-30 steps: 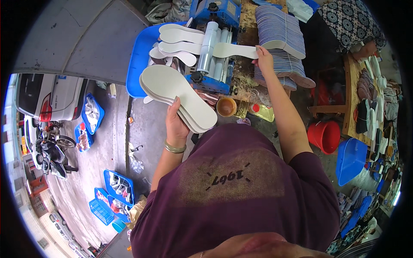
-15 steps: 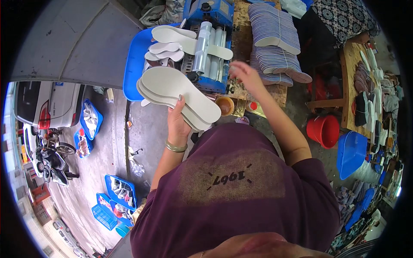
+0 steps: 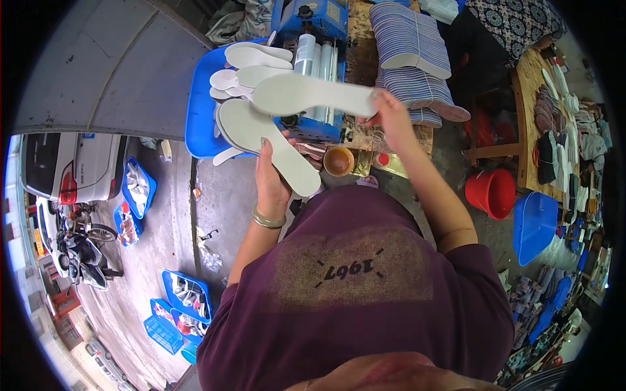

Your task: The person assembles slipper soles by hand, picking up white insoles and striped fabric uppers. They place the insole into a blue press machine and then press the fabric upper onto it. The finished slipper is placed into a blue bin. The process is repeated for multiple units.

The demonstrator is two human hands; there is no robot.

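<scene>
My left hand point(image 3: 271, 186) is closed around a small stack of white insoles point(image 3: 251, 125), with the thumb on the top one. Between the thumb and fingers of my right hand point(image 3: 393, 122) is the narrow end of a single white insole point(image 3: 293, 93), held above the stack. It spans across the front of a blue roller machine point(image 3: 329, 16) and hides part of its pale rollers point(image 3: 304, 55). Left of the machine, a blue tub point(image 3: 199, 117) holds several more white insoles point(image 3: 250, 56).
Bundles of striped insoles point(image 3: 411, 36) lie on a wooden bench point(image 3: 360, 49) to the right. A bowl of brown liquid point(image 3: 338, 161) stands below the machine. Farther right are a red bucket point(image 3: 490, 195) and a blue basin point(image 3: 536, 225). A grey metal panel point(image 3: 98, 65) borders the upper left.
My right hand, empty before, now grips one white insole lifted off toward the right. The left hand's stack is thinner. The insole that lay across the rollers is no longer visible there.
</scene>
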